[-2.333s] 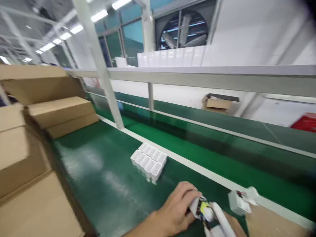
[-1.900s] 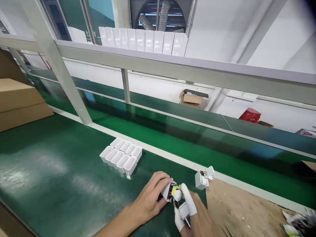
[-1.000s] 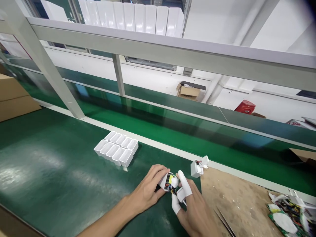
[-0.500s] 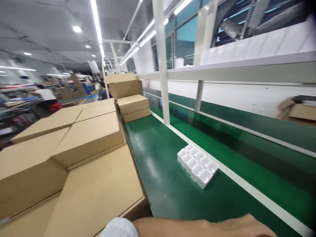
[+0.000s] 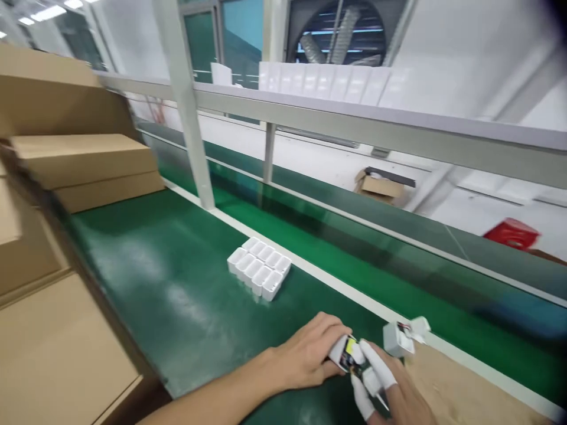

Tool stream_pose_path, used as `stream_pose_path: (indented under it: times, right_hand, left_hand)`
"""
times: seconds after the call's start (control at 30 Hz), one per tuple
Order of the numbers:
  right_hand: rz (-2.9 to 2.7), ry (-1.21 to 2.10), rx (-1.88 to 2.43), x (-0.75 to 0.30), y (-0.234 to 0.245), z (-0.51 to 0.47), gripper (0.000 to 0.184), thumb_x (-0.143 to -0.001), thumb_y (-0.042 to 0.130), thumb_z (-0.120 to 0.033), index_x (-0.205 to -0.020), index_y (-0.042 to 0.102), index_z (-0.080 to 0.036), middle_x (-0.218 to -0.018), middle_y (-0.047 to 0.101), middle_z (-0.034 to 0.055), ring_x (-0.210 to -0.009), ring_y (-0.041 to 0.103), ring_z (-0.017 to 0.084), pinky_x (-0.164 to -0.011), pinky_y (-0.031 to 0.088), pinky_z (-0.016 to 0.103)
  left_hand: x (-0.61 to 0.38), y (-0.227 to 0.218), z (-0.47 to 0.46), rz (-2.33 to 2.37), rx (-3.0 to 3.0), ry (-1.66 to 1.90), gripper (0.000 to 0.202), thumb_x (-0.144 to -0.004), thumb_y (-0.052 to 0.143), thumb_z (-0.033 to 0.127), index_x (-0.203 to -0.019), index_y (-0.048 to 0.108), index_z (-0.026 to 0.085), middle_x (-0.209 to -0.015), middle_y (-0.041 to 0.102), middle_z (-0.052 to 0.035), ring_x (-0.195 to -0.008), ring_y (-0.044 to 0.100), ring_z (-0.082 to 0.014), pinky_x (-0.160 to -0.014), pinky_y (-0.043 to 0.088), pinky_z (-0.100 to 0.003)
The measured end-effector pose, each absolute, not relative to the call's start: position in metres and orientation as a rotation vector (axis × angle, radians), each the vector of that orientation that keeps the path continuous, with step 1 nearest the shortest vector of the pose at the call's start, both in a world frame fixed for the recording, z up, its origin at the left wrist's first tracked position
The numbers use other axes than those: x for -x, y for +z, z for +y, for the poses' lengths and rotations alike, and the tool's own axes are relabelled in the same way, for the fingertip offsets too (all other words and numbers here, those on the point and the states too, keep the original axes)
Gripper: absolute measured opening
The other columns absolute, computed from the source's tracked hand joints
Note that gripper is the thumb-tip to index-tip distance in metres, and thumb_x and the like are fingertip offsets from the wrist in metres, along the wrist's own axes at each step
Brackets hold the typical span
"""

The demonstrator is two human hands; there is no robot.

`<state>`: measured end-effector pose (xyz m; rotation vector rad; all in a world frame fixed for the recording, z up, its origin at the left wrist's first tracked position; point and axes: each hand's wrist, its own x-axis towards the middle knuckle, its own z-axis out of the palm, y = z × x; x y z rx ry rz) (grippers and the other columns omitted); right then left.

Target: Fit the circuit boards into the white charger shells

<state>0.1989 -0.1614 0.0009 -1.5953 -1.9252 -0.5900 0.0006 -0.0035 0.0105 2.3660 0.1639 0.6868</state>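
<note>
My left hand (image 5: 316, 348) is closed around a small white plastic housing (image 5: 339, 353). Its open side faces right and shows electronic parts and a yellow patch. My right hand (image 5: 398, 383), with white finger cots on its fingertips, pinches a small white piece (image 5: 371, 381) at the housing's open side; its exact kind is hard to make out. Just beyond the right hand, another white housing (image 5: 397, 339) stands open with wires and a white part at its top. Farther left, a block of several white housings (image 5: 259, 268) stands in two rows on the green work surface (image 5: 195, 348).
Cardboard cartons (image 5: 57, 354) line the left side, with more cartons (image 5: 106, 162) at the far end. A brown board (image 5: 460, 389) lies at right. Behind a white edge strip runs a green conveyor belt (image 5: 376, 277). A white post (image 5: 188, 118) carries a long shelf (image 5: 354, 118).
My view has turned right, so the cartons and the block of housings shift left. Both hands are now in sight at the open housing; before, only one forearm and part of a hand showed.
</note>
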Motion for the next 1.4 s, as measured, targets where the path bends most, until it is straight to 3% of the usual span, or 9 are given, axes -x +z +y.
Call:
stream_pose_path:
  times: [0.1,0.37,0.6,0.8,1.1,1.2,1.3,1.4]
  right_hand:
    - [-1.947,-0.632,1.671,-0.187,0.007,-0.163,0.055,-0.093,0.053,-0.017,-0.148,0.049,-0.017,-0.117,0.076,0.0146,-0.096,0.078,0.030,-0.071,0.067,0.037]
    - [-1.814,-0.608,1.768,-0.169,0.003,-0.167,0.065,-0.093,0.050,-0.011,-0.157,0.039,-0.016,-0.122,0.075,0.0166,-0.104,0.076,0.033,-0.082,0.068,0.045]
    - [-1.816,-0.558,1.736,-0.171,0.006,-0.165,0.064,-0.092,0.049,-0.010,-0.155,0.039,-0.011,-0.123,0.073,0.0203,-0.106,0.075,0.033,-0.084,0.067,0.047]
    - [-1.896,-0.701,1.718,-0.168,0.019,-0.162,0.051,-0.089,0.046,-0.005,-0.140,0.052,-0.008,-0.124,0.072,0.0229,-0.106,0.074,0.035,-0.077,0.069,0.048]
    - [-1.915,-0.499,1.780,-0.169,0.031,-0.158,0.055,-0.093,0.046,-0.005,-0.148,0.044,-0.013,-0.127,0.069,0.0196,-0.109,0.071,0.032,-0.085,0.068,0.049]
    - [-1.942,-0.374,1.794,-0.173,0.032,-0.159,0.046,-0.094,0.050,-0.008,-0.140,0.052,-0.014,-0.125,0.069,0.0181,-0.100,0.073,0.029,-0.082,0.068,0.045]
    - [-1.981,-0.298,1.767,-0.178,0.033,-0.160,0.041,-0.092,0.056,-0.008,-0.131,0.057,-0.016,-0.128,0.069,0.0168,-0.111,0.071,0.031,-0.095,0.065,0.050]
    - [-1.921,-0.113,1.758,-0.184,0.039,-0.156,0.052,-0.092,0.067,-0.017,-0.142,0.053,-0.016,-0.127,0.071,0.0150,-0.116,0.071,0.032,-0.100,0.063,0.052]
  left_hand:
    - [0.000,0.014,-0.002,0.177,-2.263,0.723,0.050,-0.099,0.068,0.029,-0.143,0.046,0.022,-0.130,0.058,-0.0152,-0.118,0.057,-0.0278,-0.105,0.055,-0.046]
    - [-0.007,0.007,-0.003,0.149,-2.229,0.766,0.042,-0.102,0.059,0.018,-0.141,0.045,0.025,-0.132,0.057,-0.0135,-0.125,0.056,-0.0268,-0.108,0.054,-0.045]
    - [-0.008,0.001,-0.003,0.160,-2.270,0.732,0.045,-0.102,0.058,0.016,-0.144,0.043,0.025,-0.136,0.054,-0.0145,-0.132,0.051,-0.0286,-0.111,0.052,-0.048]
    - [-0.009,0.002,-0.002,0.182,-2.303,0.775,0.046,-0.100,0.058,0.013,-0.143,0.045,0.025,-0.135,0.056,-0.0146,-0.130,0.054,-0.0292,-0.109,0.054,-0.048]
    - [-0.009,-0.003,0.000,0.217,-2.280,0.773,0.054,-0.099,0.065,0.018,-0.148,0.043,0.026,-0.137,0.055,-0.0138,-0.131,0.054,-0.0295,-0.110,0.053,-0.048]
    - [-0.009,-0.001,-0.001,0.219,-2.248,0.755,0.054,-0.099,0.066,0.020,-0.148,0.044,0.027,-0.137,0.056,-0.0137,-0.130,0.055,-0.0292,-0.109,0.054,-0.048]
    - [-0.009,0.004,-0.003,0.208,-2.206,0.677,0.054,-0.099,0.066,0.019,-0.148,0.046,0.027,-0.137,0.056,-0.0130,-0.128,0.058,-0.0277,-0.108,0.056,-0.044]
    - [-0.006,0.007,-0.004,0.189,-2.165,0.520,0.066,-0.094,0.063,0.011,-0.154,0.040,0.028,-0.144,0.054,-0.0125,-0.126,0.062,-0.0258,-0.109,0.055,-0.041]
